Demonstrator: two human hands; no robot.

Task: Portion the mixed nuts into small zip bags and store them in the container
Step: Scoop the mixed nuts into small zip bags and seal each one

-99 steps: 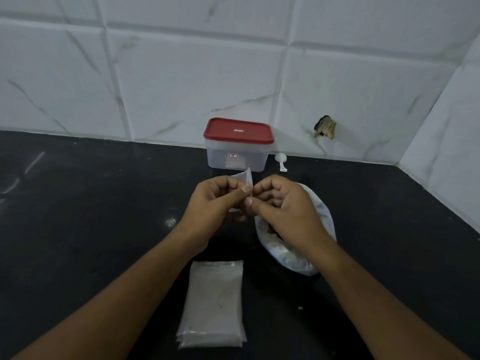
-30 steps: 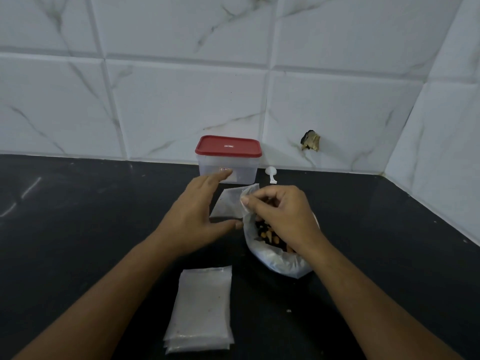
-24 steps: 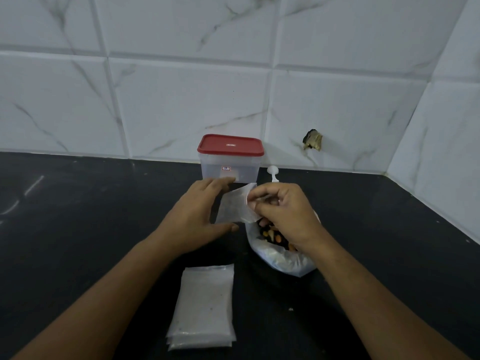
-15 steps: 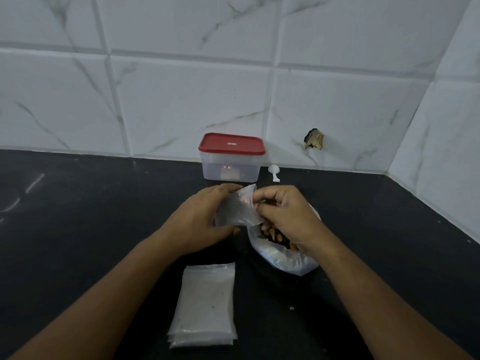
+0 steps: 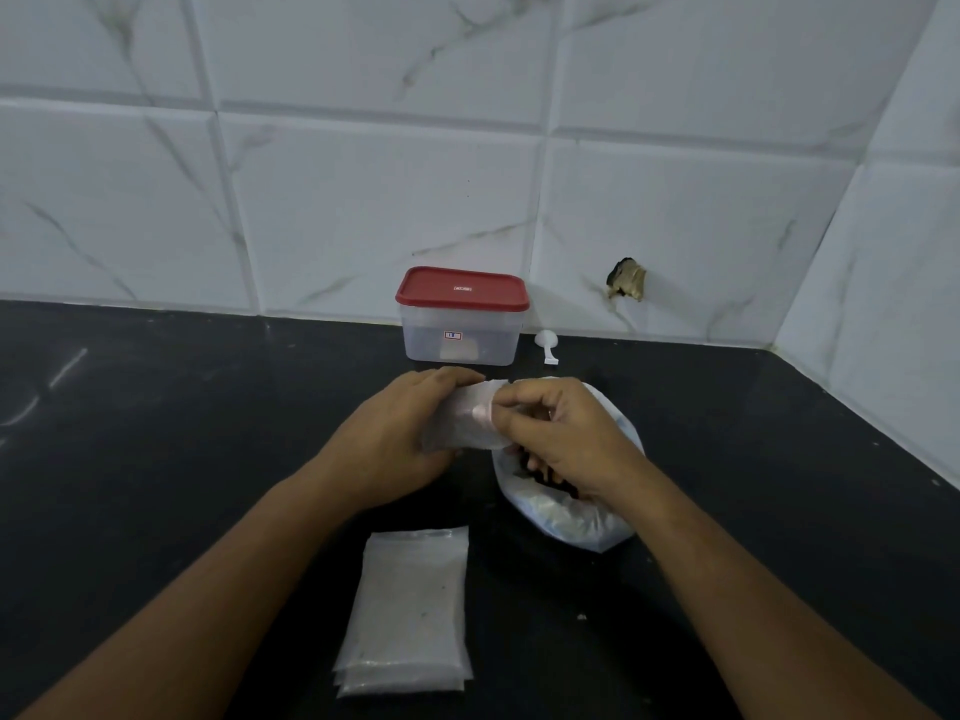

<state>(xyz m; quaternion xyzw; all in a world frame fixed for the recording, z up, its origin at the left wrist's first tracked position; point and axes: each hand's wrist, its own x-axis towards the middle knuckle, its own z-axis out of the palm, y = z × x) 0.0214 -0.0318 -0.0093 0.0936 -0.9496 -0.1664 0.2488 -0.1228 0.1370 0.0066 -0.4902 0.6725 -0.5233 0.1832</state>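
Both hands hold one small clear zip bag (image 5: 460,423) above the black counter. My left hand (image 5: 395,433) cups its left side, thumb below and fingers on top. My right hand (image 5: 561,433) pinches the bag's right end between thumb and forefinger. Under my right hand lies the open white bag of mixed nuts (image 5: 571,517), dark nuts showing at its mouth. A clear container with a red lid (image 5: 462,317) stands shut at the back by the wall. A stack of empty zip bags (image 5: 410,610) lies flat near the front.
A small white scoop (image 5: 548,345) lies to the right of the container. The black counter (image 5: 156,433) meets white tiled walls at the back and right. A broken hole in a tile (image 5: 626,278) shows above the scoop.
The small zip bag went from pinched upright between both hands to held flat and sideways. My left hand closed around it, and my right hand shifted onto its right end.
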